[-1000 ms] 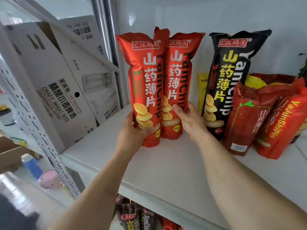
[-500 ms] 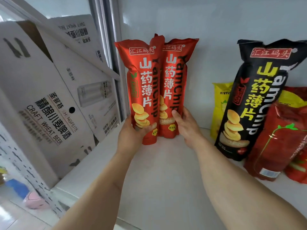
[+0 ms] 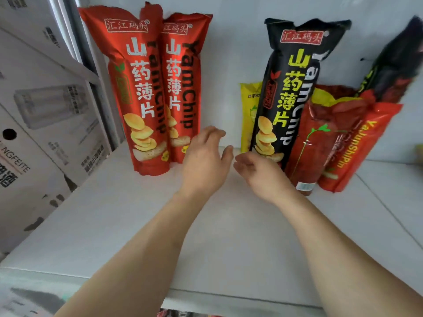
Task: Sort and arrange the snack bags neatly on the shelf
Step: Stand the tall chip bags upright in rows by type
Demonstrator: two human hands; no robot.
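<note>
Both hands [image 3: 206, 156] off "YamChip" bags [image 3: 142, 92]

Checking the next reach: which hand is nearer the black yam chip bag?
Right. The right hand is at the base of the black yam chip bag, about touching it. The left hand is further left, nearer the red bags.
</note>
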